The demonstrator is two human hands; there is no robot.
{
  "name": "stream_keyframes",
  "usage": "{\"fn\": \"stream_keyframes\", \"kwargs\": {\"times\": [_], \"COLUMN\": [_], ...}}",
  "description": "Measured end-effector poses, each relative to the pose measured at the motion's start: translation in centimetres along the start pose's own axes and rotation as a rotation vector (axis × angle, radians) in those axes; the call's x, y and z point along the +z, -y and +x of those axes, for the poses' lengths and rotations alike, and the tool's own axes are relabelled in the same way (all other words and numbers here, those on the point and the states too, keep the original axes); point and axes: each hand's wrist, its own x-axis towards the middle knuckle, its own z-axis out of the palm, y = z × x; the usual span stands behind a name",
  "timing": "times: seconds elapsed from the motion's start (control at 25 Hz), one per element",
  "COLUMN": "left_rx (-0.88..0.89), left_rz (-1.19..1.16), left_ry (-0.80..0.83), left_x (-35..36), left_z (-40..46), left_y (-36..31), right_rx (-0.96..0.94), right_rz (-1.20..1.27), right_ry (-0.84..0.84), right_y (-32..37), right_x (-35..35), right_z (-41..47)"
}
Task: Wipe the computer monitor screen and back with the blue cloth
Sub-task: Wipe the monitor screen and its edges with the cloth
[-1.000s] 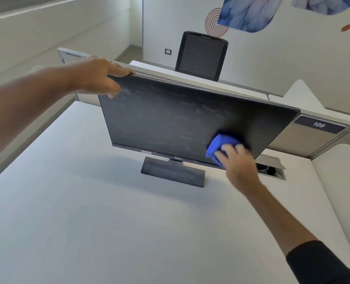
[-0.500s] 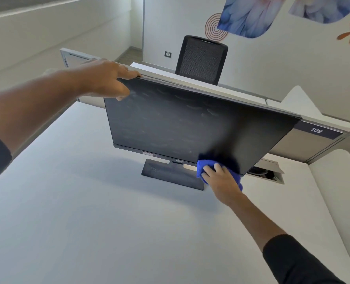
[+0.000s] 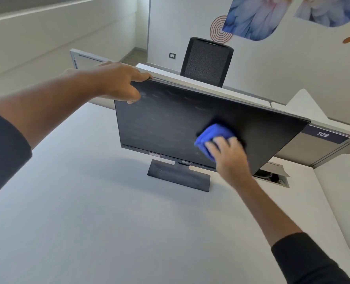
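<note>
Where the white desk (image 3: 88, 222) meets its partition, one black monitor (image 3: 170, 124) stands on a flat black base (image 3: 178, 178), screen dark, faint smears across its left half. Left hand (image 3: 116, 83): at the monitor's 10 o'clock corner, fingers over the top edge, thumb on the screen face, gripping. Right hand (image 3: 229, 158): at the screen's 4 o'clock area, fingers curled on a bunched blue cloth (image 3: 213, 136), pressing it against the glass. Black mesh chair (image 3: 206, 60) at 12 o'clock beyond the partition. Label "109" (image 3: 322, 134) at 3 o'clock.
</note>
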Motion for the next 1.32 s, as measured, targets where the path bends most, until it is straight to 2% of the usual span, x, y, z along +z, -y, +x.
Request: {"fn": "stream_keyframes", "kwargs": {"times": [0.08, 0.12, 0.16, 0.24, 0.28, 0.4, 0.44, 0.56, 0.64, 0.68, 0.76, 0.8, 0.84, 0.92, 0.96, 1.08, 1.12, 1.16, 1.24, 1.28, 1.32], "left_rx": [0.014, 0.017, 0.016, 0.016, 0.020, 0.017, 0.014, 0.013, 0.023, 0.025, 0.029, 0.032, 0.037, 0.044, 0.044, 0.021, 0.021, 0.024, 0.031, 0.035, 0.038], "left_rz": [0.022, 0.036, 0.046, 0.045, 0.044, 0.051, 0.052, 0.063, 0.072, 0.070, 0.066, 0.069, 0.076, 0.090, 0.091, 0.094, 0.098, 0.104, 0.115, 0.118, 0.116], "left_ry": [0.003, 0.000, -0.005, -0.007, -0.004, 0.000, 0.003, 0.005, -0.001, 0.000, 0.001, 0.002, 0.003, 0.003, 0.004, 0.017, 0.021, 0.023, 0.024, 0.023, 0.021], "left_x": [0.0, 0.1, 0.2, 0.2, 0.2, 0.2, 0.1, 0.1, 0.1, 0.1, 0.2, 0.2, 0.2, 0.1, 0.0, 0.0, 0.0, 0.0, -0.1, -0.1, -0.1], "left_z": [0.0, 0.0, 0.1, 0.1, 0.1, 0.2, 0.3, 0.4, 0.4, 0.3, 0.3, 0.3, 0.3, 0.2, 0.2, 0.2, 0.3, 0.3, 0.3, 0.2, 0.2], "left_y": [0.0, 0.1, 0.2, 0.3, 0.4, 0.4, 0.3, 0.1, 0.2, 0.2, 0.3, 0.3, 0.3, 0.4, 0.5, 0.4, 0.2, 0.2, 0.1, 0.2, 0.3], "right_rx": [-0.144, -0.155, -0.124, -0.065, -0.035, 0.097, 0.132, 0.184, 0.100, 0.015, -0.123, -0.142, -0.120, -0.046, -0.004, 0.112, 0.150, 0.190, 0.249, 0.246, 0.201], "right_rz": [-0.008, 0.024, 0.043, 0.059, 0.072, 0.161, 0.182, 0.141, 0.105, 0.080, 0.053, 0.062, 0.071, 0.087, 0.113, 0.193, 0.201, 0.191, 0.161, 0.135, 0.117], "right_ry": [0.565, 0.745, 0.809, 0.691, 0.534, -0.157, -0.276, -0.336, -0.188, 0.003, 0.530, 0.718, 0.798, 0.693, 0.552, -0.094, -0.237, -0.306, -0.336, -0.302, -0.191], "right_y": [3.1, 3.8, 3.9, 3.6, 3.2, -0.9, -2.4, -2.3, 1.0, 2.8, 5.5, 6.1, 6.2, 5.8, 5.5, 1.8, 0.3, -0.7, -0.2, 1.3, 3.1], "right_x": [1.5, 2.3, 2.4, 1.5, 0.7, -1.8, -2.5, -2.8, -1.2, -0.2, 1.3, 2.0, 2.2, 1.3, 0.4, -2.5, -3.4, -4.1, -4.4, -4.0, -3.3], "right_z": [-3.1, -4.2, -4.3, -2.8, -1.8, 1.9, 3.2, 5.3, 3.6, 2.2, -0.6, -1.5, -1.7, 0.1, 1.3, 5.5, 6.7, 7.7, 8.7, 8.5, 7.6]}}
